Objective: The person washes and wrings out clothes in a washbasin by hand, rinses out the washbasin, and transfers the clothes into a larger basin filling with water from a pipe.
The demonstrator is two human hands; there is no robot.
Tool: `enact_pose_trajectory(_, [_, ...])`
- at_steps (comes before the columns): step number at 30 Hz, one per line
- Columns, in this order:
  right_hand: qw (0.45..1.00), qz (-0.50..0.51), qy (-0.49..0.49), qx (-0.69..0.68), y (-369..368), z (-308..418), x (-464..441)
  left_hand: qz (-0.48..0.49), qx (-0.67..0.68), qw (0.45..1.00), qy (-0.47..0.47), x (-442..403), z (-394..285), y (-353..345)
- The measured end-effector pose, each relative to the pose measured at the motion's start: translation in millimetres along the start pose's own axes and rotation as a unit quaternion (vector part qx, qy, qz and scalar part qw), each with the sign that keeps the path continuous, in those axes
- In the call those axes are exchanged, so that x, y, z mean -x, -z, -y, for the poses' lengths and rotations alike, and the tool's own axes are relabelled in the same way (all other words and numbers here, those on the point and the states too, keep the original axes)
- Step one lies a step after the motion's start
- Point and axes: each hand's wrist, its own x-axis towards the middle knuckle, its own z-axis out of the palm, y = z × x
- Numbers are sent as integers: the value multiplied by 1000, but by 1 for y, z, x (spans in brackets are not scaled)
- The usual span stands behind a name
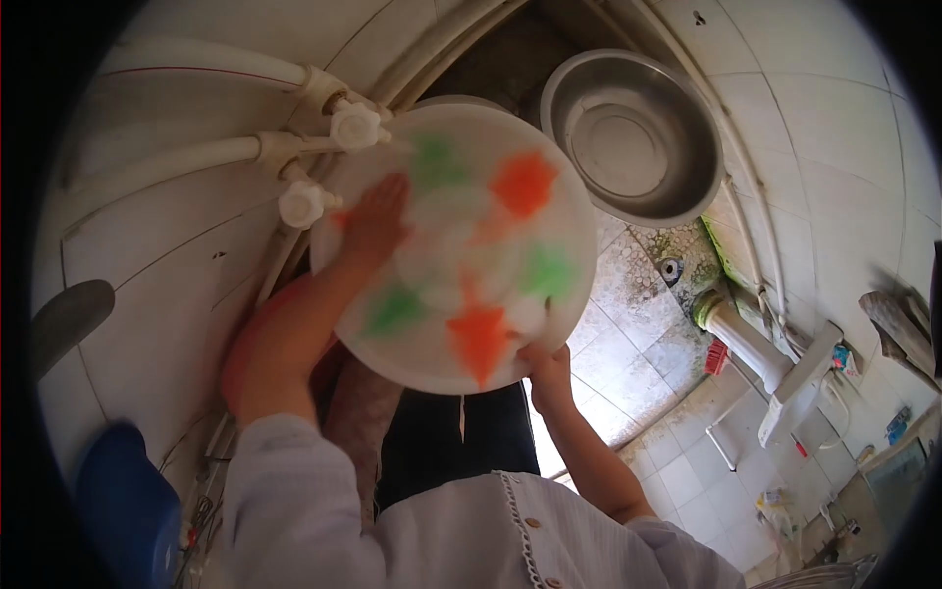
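Observation:
A white plastic basin with orange and green leaf-like prints is tilted up in front of me, smeared by motion. My right hand grips its lower right rim, the thumb on the near face and the other fingers mostly hidden behind. On the left side of the same face lies my left hand, its blurred fingers stretched out flat against the plastic. Nothing shows under that palm, though its underside is hidden.
A steel basin stands behind on the right. Two white pipe valves stick out at the left. Below right are a floor drain, a white drainpipe and a red brush. A blue plastic object sits lower left.

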Motion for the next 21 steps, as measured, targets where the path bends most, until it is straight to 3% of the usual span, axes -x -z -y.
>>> enact_pose_trajectory(2, [1000, 17, -23, -1, -5, 7, 6, -215, 10, 975, 55, -32, -23, 19])
enact_pose_trajectory(4, [996, 40, -41, -65, -16, 10, 7, -329, 135, 935, 12, -48, -71, 38])
enact_pose_trajectory(6, [999, 37, 3, -34, -9, 4, -13, -65, 308, 948, 43, -55, -140, 26])
enact_pose_trajectory(8, [997, 0, 76, 6, 7, 2, -29, -186, 321, 917, -146, -1, -192, -7])
enact_pose_trajectory(10, [994, -39, 99, -3, 19, 14, -39, -76, 486, 838, -238, 27, -167, -7])
enact_pose_trajectory(11, [994, -38, 101, -7, 25, 15, -40, 84, 341, 908, -227, 32, -138, -5])
enact_pose_trajectory(12, [994, -48, 103, 6, 30, 16, -43, 238, 178, 933, -203, 34, -104, 2])
enact_pose_trajectory(14, [993, -54, 105, 17, 32, 18, -42, 126, -58, 986, -91, 53, -62, 34])
enact_pose_trajectory(15, [995, -53, 86, 18, 31, 19, -40, -43, 2, 997, -57, 64, -49, 40])
enact_pose_trajectory(16, [996, -52, 69, 19, 30, 21, -40, -213, 63, 975, -23, 69, -43, 45])
enact_pose_trajectory(19, [997, -49, 63, 16, 22, 24, -42, -220, 136, 964, 56, 79, -46, 101])
enact_pose_trajectory(21, [997, -41, 57, 14, 19, 21, -43, -352, -12, 935, 37, 82, -53, 164])
